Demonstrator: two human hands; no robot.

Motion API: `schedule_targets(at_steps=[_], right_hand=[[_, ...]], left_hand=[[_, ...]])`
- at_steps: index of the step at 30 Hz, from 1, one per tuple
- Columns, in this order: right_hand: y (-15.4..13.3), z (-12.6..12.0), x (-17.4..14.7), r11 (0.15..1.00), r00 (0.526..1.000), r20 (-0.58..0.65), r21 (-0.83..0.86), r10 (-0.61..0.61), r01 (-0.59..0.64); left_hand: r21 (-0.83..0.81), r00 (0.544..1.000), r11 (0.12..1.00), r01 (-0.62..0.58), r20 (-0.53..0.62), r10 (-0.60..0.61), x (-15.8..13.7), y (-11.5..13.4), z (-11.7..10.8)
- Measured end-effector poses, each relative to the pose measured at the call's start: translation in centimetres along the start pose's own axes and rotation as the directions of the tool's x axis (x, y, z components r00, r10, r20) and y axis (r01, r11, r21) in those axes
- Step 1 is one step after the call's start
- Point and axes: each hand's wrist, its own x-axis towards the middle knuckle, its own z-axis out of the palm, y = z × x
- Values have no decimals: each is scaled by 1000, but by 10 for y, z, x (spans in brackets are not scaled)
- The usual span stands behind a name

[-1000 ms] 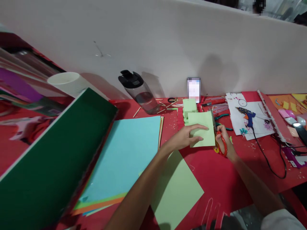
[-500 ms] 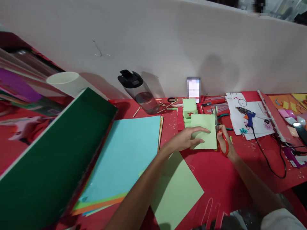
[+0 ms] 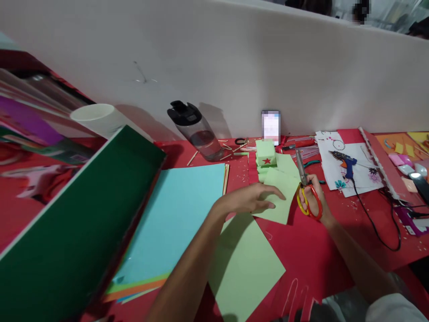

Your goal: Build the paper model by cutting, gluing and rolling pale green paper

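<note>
My left hand [image 3: 258, 199] holds a light green paper piece [image 3: 281, 205] at its left side, thumb and index finger showing on top and the other fingers partly hidden. My right hand [image 3: 317, 194] is closed around scissors [image 3: 303, 179] with red and yellow handles. Their blades look nearly together, point away from me and stand just right of the paper. Behind the held piece lies another light green piece [image 3: 290, 165], beside a small green paper box [image 3: 266, 154] bearing a red star. A larger light green sheet [image 3: 248, 264] lies under my left forearm.
At left are a blue paper stack [image 3: 184, 205], a dark green box [image 3: 87, 219] and a tilted bottle [image 3: 201, 136]. A phone [image 3: 271, 127] leans on the wall. At right lie pliers [image 3: 312, 163] and a glue gun [image 3: 348, 163] with a trailing cord.
The held paper has moved left and toward me and turned, apart from the scissors. The second green piece behind it now shows. The scissors have swung, showing both handle loops.
</note>
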Motion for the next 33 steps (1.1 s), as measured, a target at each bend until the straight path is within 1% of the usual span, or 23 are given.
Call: schedule_targets(at_steps=[2,3,5,6,8,10,12,14,16,18,21,24,26,27,28,30,32,33], right_hand=[[-5,-4,-1,998,999,41,-53,21,-19],[-8,-7,-2,994,997,69,-107,44,-37],[-15,-13,-3,964,986,147,-263,82,-41],[-19,-17,-3,935,977,195,-353,88,-14],[-28,-23,-2,845,950,293,-530,103,72],[-36,-28,-1,720,922,357,-678,151,145],[-41,-32,1,590,905,373,-785,206,189],[-42,-36,2,488,898,375,-843,232,226],[-40,-41,3,427,890,389,-865,240,263],[-36,-46,3,399,884,400,-871,240,286],[-33,-50,1,378,882,410,-874,234,306],[-39,-47,1,356,885,415,-876,212,326],[-51,-42,3,371,885,424,-866,191,335],[-60,-38,5,397,879,440,-851,184,343],[-70,-34,7,438,856,482,-820,184,368],[-94,-24,11,549,786,595,-719,170,426],[-117,-11,14,678,678,722,-567,137,467],[-126,-4,14,746,605,790,-461,98,481]], left_hand=[[21,998,1000,-8,58,7,-10,0,-10],[32,997,999,-7,78,5,-16,0,-15],[48,994,999,16,108,-21,-26,-1,-24],[57,993,998,34,113,-40,-30,-2,-27],[76,993,995,72,92,-79,-39,-4,-33],[110,993,988,106,44,-111,-46,-7,-37],[155,991,979,131,-5,-131,-51,-9,-40],[202,989,968,150,-42,-144,-55,-12,-41],[232,985,957,172,-68,-161,-57,-14,-42],[254,979,945,204,-82,-189,-57,-15,-41],[297,964,917,266,-94,-249,-54,-14,-38],[329,946,887,323,-107,-305,-49,-11,-34],[340,944,881,330,-106,-313,-47,-10,-32],[345,945,880,325,-99,-311,-46,-9,-31],[350,947,881,319,-90,-307,-45,-8,-30],[359,951,882,306,-74,-299,-43,-6,-29],[359,956,888,289,-60,-287,-41,-4,-28],[355,957,891,284,-55,-284,-40,-4,-27]])
